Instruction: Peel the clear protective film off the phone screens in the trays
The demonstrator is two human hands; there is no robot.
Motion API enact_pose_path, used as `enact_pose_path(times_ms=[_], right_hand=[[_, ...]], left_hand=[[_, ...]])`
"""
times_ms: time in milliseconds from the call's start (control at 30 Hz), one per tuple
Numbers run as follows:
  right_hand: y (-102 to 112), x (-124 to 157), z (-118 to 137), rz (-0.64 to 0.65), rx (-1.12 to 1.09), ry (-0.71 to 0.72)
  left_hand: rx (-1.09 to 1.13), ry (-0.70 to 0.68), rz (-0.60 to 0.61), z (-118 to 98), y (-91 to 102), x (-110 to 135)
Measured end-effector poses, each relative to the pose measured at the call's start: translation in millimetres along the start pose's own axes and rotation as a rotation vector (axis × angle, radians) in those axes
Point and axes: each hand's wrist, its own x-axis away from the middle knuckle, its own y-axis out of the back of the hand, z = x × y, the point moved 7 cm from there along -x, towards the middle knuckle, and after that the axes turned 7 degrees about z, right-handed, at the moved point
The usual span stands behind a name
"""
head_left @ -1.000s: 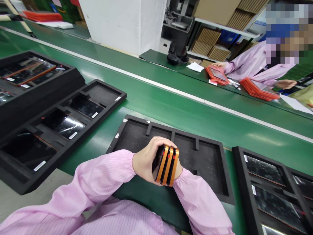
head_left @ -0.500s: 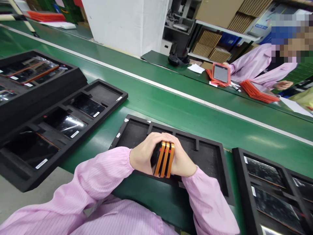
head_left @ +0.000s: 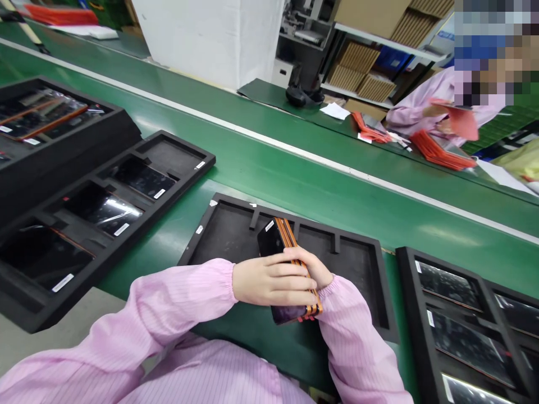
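Both of my hands hold a small stack of three orange-framed black panels (head_left: 278, 238), standing on edge and leaning back over the empty black foam tray (head_left: 362, 247) in front of me. My left hand (head_left: 269, 283) lies across the dark face of the nearest panel, fingers wrapped round the stack. Behind the stack, my right hand (head_left: 314, 269) is mostly hidden, with fingers curled on its orange edges. Pink sleeves cover both arms.
A black tray (head_left: 177, 151) with glossy panels lies at the left, a taller stack of trays (head_left: 105, 129) behind it. Another filled tray (head_left: 463, 314) sits at the right. Across the green conveyor belt (head_left: 315, 185), a person in pink handles orange frames (head_left: 438, 154).
The stack has tipped from a short upright bundle to lying longer and tilted, its top toward the tray. My left hand now covers its face. The person opposite has lifted an orange frame.
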Motion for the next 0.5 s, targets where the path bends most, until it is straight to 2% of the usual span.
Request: enact_pose_path(times_ms=[67,133,200,267,333,400,433,500], right_hand=[[4.5,-2.7,-0.3,-0.035,-0.096,0.003],[9.5,-5.4,4.1,-0.079,-0.153,0.071],[13.5,-7.2,9.6,-0.124,-0.181,0.159],[15.9,-8.4,13.2,-0.164,-0.178,0.23],[16.7,-10.1,12.9,-0.197,-0.138,0.256],[15.7,-12.1,9.5,-0.213,-0.075,0.24],[14.9,-12.9,7.4,-0.217,-0.045,0.22],[12.9,-13.9,2.1,-0.211,-0.019,0.152]], left_hand=[[0.084,0.146,-0.04,14.9,8.7,5.6],[0.177,0.283,-0.081,30.9,19.0,13.9],[0.374,0.374,-0.021,42.9,20.1,20.2],[0.669,0.463,0.045,49.1,15.2,23.3],[1.012,0.645,-0.031,55.3,10.6,26.5],[1.31,0.865,-0.183,57.8,4.3,30.9],[1.409,0.949,-0.239,56.5,1.6,32.0],[1.504,1.039,-0.26,51.2,-1.3,31.4]])
